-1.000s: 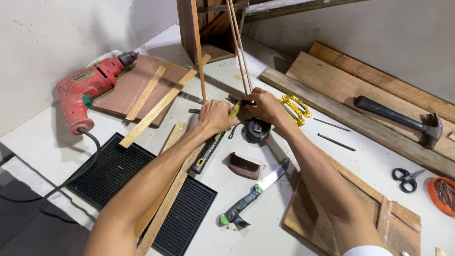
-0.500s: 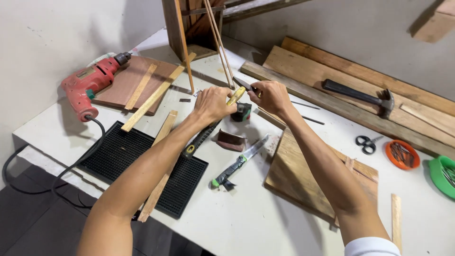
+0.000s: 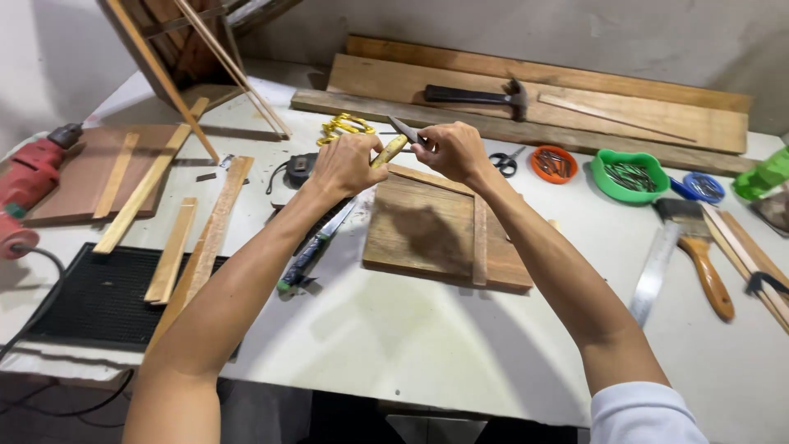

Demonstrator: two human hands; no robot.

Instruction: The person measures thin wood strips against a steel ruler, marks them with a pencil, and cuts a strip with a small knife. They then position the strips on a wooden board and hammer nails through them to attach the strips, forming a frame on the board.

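Left hand (image 3: pixel 349 164): closed round the yellow handle of a knife (image 3: pixel 393 148), held above the middle of the table (image 3: pixel 427 337). Right hand (image 3: pixel 450 150): fingers pinched together at the knife's dark blade end, just beside the left hand; what exactly they grip there cannot be told. Board (image 3: pixel 436 230): flat wooden panel with a cross strip, lying directly under both hands at mid-table. Utility knife (image 3: pixel 316 247): dark body with green tip, lying beside the board's left edge. Tape measure (image 3: pixel 300 168): dark, near the left hand, toward the far side. Yellow scissors (image 3: pixel 345 126): beyond the tape measure. Slats (image 3: pixel 177 247): several loose wooden strips toward the left edge, some resting on a black mat (image 3: pixel 99 296) at the near-left corner. Drill (image 3: pixel 29 185): red, at the left edge beside a brown panel (image 3: pixel 78 177). Hammer (image 3: pixel 481 94): lying on planks (image 3: pixel 575 90) stacked along the far edge. Small scissors (image 3: pixel 503 160): just right of the right hand. Orange dish (image 3: pixel 553 163) and green bowl (image 3: pixel 631 175): holding nails, toward the far right. Brush (image 3: pixel 699 247): wooden handle, near the right edge, beside a metal ruler (image 3: pixel 653 271).
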